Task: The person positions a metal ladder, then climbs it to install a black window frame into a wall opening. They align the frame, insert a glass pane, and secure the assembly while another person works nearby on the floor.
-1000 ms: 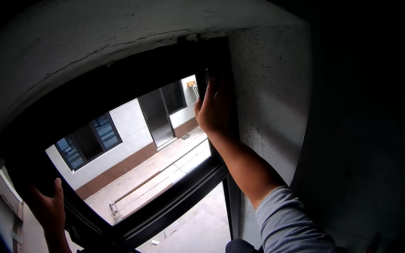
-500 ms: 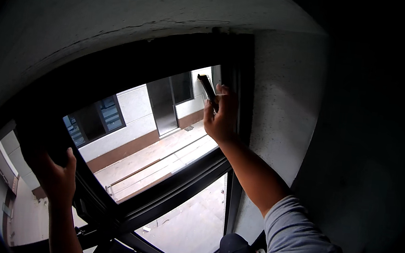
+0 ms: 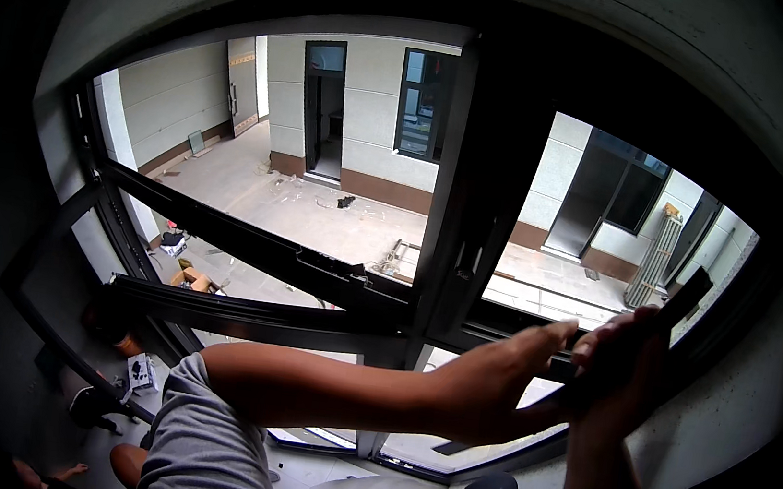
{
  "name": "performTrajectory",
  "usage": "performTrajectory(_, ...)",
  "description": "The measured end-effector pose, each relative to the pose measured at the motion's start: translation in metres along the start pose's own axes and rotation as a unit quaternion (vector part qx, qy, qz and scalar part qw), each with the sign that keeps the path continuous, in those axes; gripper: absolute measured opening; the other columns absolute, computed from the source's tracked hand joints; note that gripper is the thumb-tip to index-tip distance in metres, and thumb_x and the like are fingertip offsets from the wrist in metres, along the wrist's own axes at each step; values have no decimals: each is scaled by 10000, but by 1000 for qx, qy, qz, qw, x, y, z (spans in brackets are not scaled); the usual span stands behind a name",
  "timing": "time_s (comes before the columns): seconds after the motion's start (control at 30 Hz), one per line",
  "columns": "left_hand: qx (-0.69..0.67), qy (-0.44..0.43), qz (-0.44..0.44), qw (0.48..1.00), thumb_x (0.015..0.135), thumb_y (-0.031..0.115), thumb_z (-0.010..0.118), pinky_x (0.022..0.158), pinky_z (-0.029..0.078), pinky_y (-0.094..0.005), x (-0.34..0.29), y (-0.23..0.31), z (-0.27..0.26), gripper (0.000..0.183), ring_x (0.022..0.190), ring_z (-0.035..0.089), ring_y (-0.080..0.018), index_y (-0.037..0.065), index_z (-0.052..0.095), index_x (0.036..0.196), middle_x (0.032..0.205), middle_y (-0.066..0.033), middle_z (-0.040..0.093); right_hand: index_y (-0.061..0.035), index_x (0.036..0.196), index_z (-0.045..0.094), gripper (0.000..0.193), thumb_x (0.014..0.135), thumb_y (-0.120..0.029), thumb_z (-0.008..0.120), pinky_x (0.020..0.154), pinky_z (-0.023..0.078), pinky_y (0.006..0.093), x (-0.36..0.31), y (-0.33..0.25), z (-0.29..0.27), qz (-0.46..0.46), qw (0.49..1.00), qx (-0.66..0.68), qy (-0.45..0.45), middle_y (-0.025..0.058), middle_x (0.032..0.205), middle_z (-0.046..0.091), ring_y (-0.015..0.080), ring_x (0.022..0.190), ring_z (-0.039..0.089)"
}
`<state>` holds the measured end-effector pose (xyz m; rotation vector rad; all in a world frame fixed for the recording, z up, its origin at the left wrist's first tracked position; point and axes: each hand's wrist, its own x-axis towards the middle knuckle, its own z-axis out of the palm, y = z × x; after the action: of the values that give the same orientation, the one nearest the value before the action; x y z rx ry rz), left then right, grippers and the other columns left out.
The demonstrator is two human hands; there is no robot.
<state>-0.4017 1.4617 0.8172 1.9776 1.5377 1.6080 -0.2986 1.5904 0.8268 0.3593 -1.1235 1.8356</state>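
My right hand [image 3: 621,391] is raised at the lower right of the right-hand window opening, closed around a dark narrow strip [image 3: 695,294]. The strip's upper end sticks out past my fingers against the glass; its exact kind is too dark to make out. My left arm crosses in front of me, so that my left hand [image 3: 492,377] is just left of my right hand. Its upper and lower digits are apart, with a bright gap between them, and the lower ones fade into shadow beside the strip. Both hands are in front of the dark window frame [image 3: 450,193].
A tilted sash [image 3: 43,340] hangs inward at the left. Below it are a white box [image 3: 141,373] and part of another person's arm [image 3: 47,474]. Outside lies a paved yard [image 3: 355,226], with a folded ladder [image 3: 655,260] against the opposite wall.
My view has swung left and taken in more of the window. My left hand has left the frame at the left and crossed to beside my right hand, which still holds the strip.
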Motion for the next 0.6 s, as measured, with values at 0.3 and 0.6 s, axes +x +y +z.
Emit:
performTrajectory(0.3,-88,-137,-326,931,998,144,522,606,469,-342,-44,3,-47,169,646,583,-166,43,448,1113,726,-80,567,-92,1363,433,423,959,-66,555,644,579,302,27,21,-29,85,974,-200,-63,188,972,690,194,775,700)
performTrajectory(0.6,102,-131,-337,927,981,161,542,613,463,-456,-57,18,-64,192,681,627,-359,8,466,1070,743,-208,603,-5,1094,662,169,965,-102,610,543,538,182,26,19,-39,130,924,-349,-87,27,825,649,42,674,626)
